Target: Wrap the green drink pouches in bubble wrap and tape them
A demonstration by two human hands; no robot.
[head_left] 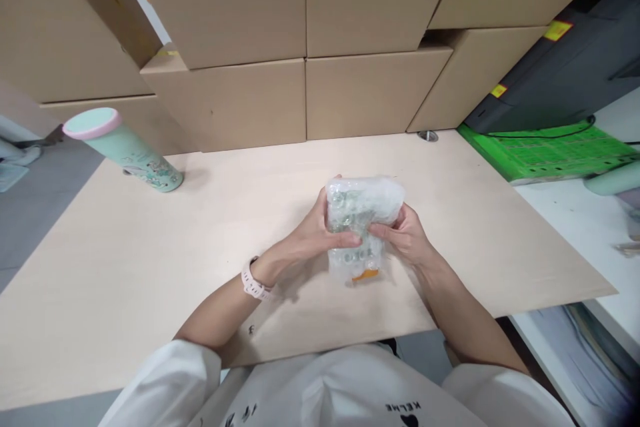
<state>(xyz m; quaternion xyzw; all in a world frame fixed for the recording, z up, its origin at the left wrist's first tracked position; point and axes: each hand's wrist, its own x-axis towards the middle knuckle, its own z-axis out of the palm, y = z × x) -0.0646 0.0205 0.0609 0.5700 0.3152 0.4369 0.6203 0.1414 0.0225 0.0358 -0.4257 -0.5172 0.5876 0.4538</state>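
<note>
A small package wrapped in clear bubble wrap (363, 213) is held over the middle of the pale wooden table (150, 247); something green and orange shows through the wrap. My left hand (320, 230) grips its left side, thumb across the front, with a pale pink watch on the wrist. My right hand (407, 237) grips the right side, fingers pinched on the wrap. Both hands are closed on it.
Stacked cardboard boxes (305, 40) wall off the table's far edge. A mint-green tumbler with a pink lid (125, 150) stands at the far left. To the right lie a green cutting mat (555, 150) and a dark machine (570, 73).
</note>
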